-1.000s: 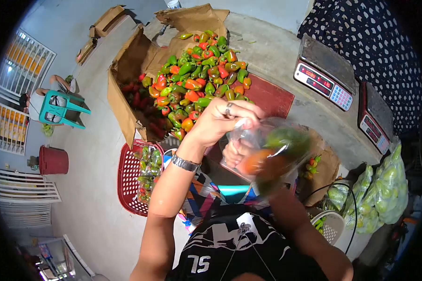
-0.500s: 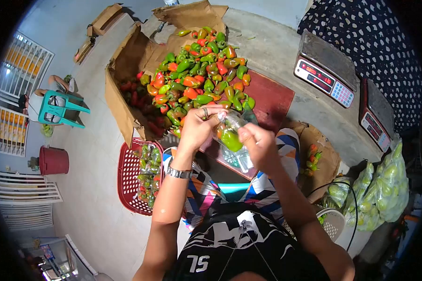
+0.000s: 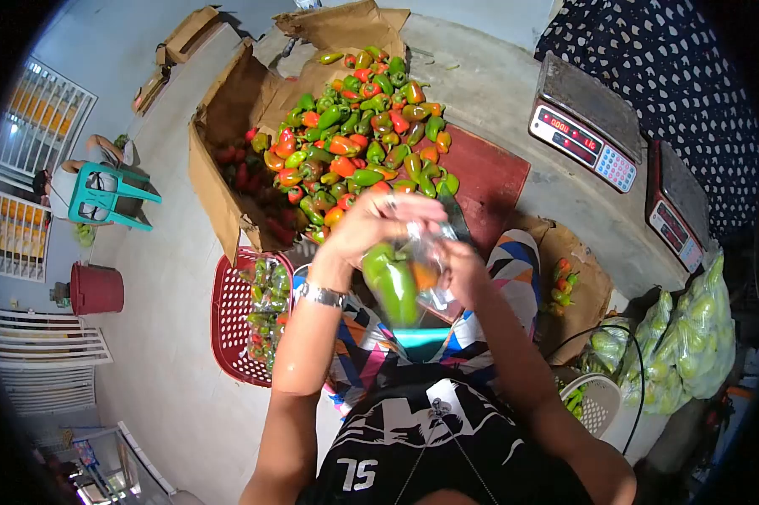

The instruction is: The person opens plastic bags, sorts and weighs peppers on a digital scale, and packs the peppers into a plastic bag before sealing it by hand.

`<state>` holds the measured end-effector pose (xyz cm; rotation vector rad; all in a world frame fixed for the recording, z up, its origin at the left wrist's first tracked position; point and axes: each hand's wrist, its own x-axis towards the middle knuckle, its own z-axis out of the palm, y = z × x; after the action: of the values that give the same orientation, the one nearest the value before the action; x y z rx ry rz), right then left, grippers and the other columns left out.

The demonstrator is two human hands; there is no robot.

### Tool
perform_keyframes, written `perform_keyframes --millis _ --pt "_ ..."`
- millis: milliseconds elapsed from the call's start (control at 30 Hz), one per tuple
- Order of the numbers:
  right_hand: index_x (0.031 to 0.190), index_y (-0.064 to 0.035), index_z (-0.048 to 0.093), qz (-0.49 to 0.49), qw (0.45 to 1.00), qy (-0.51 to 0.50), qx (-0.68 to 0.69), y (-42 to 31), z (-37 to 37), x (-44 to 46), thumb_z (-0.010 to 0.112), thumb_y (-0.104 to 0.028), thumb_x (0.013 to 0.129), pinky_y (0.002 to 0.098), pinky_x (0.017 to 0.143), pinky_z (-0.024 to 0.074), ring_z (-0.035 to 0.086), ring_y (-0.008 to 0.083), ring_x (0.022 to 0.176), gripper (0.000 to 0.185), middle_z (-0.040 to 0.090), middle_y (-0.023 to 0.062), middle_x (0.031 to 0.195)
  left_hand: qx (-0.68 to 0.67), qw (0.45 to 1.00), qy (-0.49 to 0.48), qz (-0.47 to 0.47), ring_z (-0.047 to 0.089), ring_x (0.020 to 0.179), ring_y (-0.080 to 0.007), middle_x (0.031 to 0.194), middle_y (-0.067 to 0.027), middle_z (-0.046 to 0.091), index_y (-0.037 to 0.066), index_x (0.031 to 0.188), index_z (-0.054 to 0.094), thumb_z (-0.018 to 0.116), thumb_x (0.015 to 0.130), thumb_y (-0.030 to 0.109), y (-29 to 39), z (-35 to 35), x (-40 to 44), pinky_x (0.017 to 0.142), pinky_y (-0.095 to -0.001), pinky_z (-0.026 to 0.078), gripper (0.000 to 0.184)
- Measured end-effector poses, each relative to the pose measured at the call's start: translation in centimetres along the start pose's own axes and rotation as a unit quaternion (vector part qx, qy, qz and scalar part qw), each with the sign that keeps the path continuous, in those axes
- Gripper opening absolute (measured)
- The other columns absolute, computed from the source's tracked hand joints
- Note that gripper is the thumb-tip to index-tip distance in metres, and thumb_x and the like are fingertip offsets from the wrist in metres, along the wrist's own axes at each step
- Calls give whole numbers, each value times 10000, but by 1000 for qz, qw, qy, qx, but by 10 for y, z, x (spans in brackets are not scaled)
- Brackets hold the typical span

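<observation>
A clear plastic bag of peppers (image 3: 394,284), with a large green pepper and an orange one showing through, hangs between my two hands, blurred by motion. My left hand (image 3: 378,225), with a ring and a metal watch at the wrist, is closed at the bag's gathered top, where a small white bit shows by the thumb. My right hand (image 3: 462,268) pinches the bag's right side. Just beyond my hands lies a heap of red, green and orange peppers (image 3: 346,151) in an opened cardboard box (image 3: 219,181) and across a red board (image 3: 484,164).
A red perforated basket (image 3: 229,324) with bagged peppers stands left of my legs. Two digital scales (image 3: 585,139) (image 3: 674,223) sit on the right ledge. Several bags of green produce (image 3: 682,345) lie at the right. A person (image 3: 63,185) sits on a green chair (image 3: 101,198) at far left.
The bag of peppers has swung left and toward me, turning so a large green pepper faces up. My left hand's fingers have stretched across the top; my right hand has shifted slightly down.
</observation>
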<state>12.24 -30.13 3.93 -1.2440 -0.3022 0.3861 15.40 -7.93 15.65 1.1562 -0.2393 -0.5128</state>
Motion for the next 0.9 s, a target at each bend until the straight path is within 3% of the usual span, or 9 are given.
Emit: perform_keyframes --millis 33,167,233,367,400,533,667,767,900 --pt "937 -93 623 205 967 19 151 -35 -3 4 534 -318 1106 236 544 420 525 68 620 295 546 -21 716 98 990 97 4 734 1082 -207 1220 -136 759 -47 1263 706 727 898 -16 4 -2 1 969 -325 568 367" --pt "879 -94 561 74 993 91 24 -79 26 12 506 -334 1118 213 512 344 454 37 570 343 489 -47 661 529 834 155 12 731 1100 -290 1223 -217 742 90 1208 767 735 905 70 0 21 25 909 -350 571 305" --pt "856 -93 545 40 989 133 48 -81 56 5 499 -342 1119 226 518 339 452 62 568 365 487 -35 663 486 825 253 140 698 1196 -302 1359 -242 676 90 1215 766 714 909 53 -9 50 31 958 -338 552 312" --pt "812 -100 492 17 929 -87 359 -72 43 -13 479 -451 1113 289 574 380 470 149 617 462 446 13 643 82 987 88 109 668 1246 -239 1401 -195 668 -13 1208 749 671 948 -1 -9 60 17 1010 -359 525 272" --pt "797 -99 488 -24 947 -120 297 -68 43 -16 496 -467 1100 294 555 369 444 151 589 477 419 14 620 72 994 63 47 631 1282 -198 1442 -170 643 -47 1200 748 654 972 -21 -6 51 10 1019 -335 521 248" --pt "781 -93 478 109 911 -89 388 -95 34 -40 503 -396 1110 292 509 337 383 144 513 448 411 16 600 -6 991 57 120 622 1276 -193 1535 -189 553 5 1221 762 703 976 56 -7 27 -14 963 -319 554 257" --pt "752 -61 546 160 972 25 170 -113 52 -25 546 -281 1065 291 545 358 445 115 541 383 450 8 586 -59 961 257 83 612 1276 -209 1583 -182 494 -11 1171 773 708 972 35 -25 37 -15 976 -339 545 214" --pt "766 -27 593 72 981 59 -168 -125 53 -17 542 -267 1062 307 563 388 487 118 565 384 512 19 603 -102 939 315 93 606 1292 -236 1566 -175 514 7 1133 789 711 956 9 -49 27 -21 1009 -353 518 194" --pt "844 -10 659 110 979 56 -163 -112 54 -18 562 -243 1044 362 580 444 565 185 570 322 583 80 623 224 889 389 94 590 1321 -231 1425 -168 640 -50 1106 770 689 976 12 -55 34 -31 1065 -353 482 166"
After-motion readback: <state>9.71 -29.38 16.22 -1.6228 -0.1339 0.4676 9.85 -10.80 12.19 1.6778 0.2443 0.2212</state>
